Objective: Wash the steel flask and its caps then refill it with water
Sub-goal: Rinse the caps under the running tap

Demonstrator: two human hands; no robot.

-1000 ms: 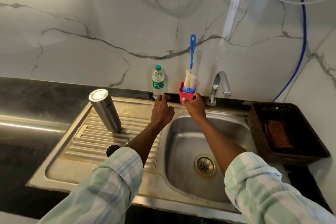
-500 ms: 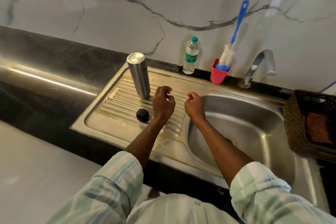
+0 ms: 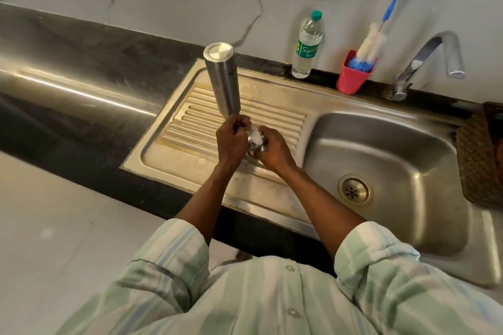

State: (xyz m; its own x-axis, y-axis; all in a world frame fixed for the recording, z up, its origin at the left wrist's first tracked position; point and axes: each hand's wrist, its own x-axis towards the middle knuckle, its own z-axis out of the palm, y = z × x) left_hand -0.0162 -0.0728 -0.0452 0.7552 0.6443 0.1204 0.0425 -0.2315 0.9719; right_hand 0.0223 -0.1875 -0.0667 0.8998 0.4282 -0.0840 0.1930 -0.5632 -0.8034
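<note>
The steel flask [image 3: 221, 77] stands upside down on the ribbed drainboard [image 3: 275, 114], bottom end up. Just in front of it my two hands meet. My right hand [image 3: 276, 149] grips a small steel cap [image 3: 256, 141] with a white inside facing up. My left hand [image 3: 231, 140] has its fingers curled round a small dark thing, mostly hidden, which looks like the black cap. The black cap is no longer lying on the drainboard.
The sink basin [image 3: 386, 149] with its drain [image 3: 353, 190] lies to the right, under the tap [image 3: 424, 60]. A plastic water bottle [image 3: 306, 46] and a red cup [image 3: 352, 75] holding a blue-handled bottle brush [image 3: 373, 41] stand at the back. A brown basket [image 3: 481, 152] sits far right.
Both hands came back from the red cup to the drainboard and closed together. The black cap left the drainboard, and a steel cap now sits in my right hand. The view tilted down.
</note>
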